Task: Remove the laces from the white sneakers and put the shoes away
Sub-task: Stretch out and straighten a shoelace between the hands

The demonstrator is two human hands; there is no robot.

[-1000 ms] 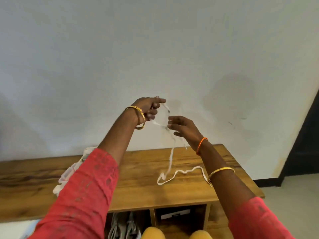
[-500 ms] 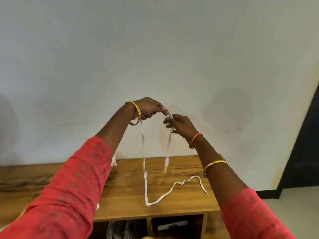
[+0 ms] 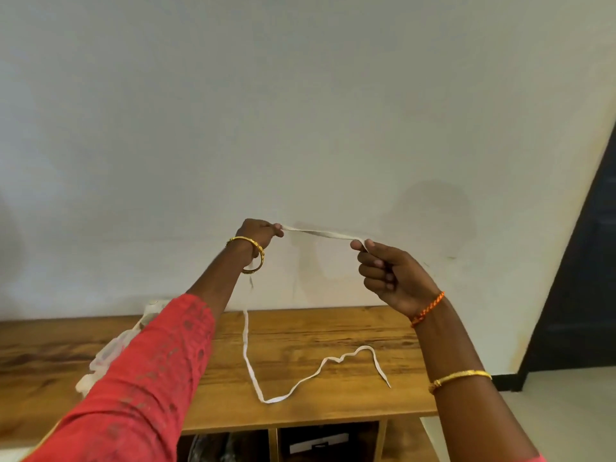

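**Lace out, shoes mostly out of sight**

Above the wooden bench (image 3: 333, 331), head view: left hand (image 3: 258, 233) and right hand (image 3: 388, 275) are raised in front of the wall (image 3: 300, 111), each pinching the white lace (image 3: 320, 233). Left thumb and forefinger are clamped on one point; right fingers are curled, with the thumb pressing the lace against the forefinger. The stretch between the hands sags slightly. From the left hand the lace hangs down to the bench top and trails right, its free end lying loose. No shoe is attached, so this lace looks fully removed. A white shape (image 3: 110, 355) shows behind the red sleeve (image 3: 150, 378), possibly a sneaker; cannot tell. Something sits in the cubbies (image 3: 326, 441) below, unclear what. Likely left: set the lace down, check the second shoe, store both.
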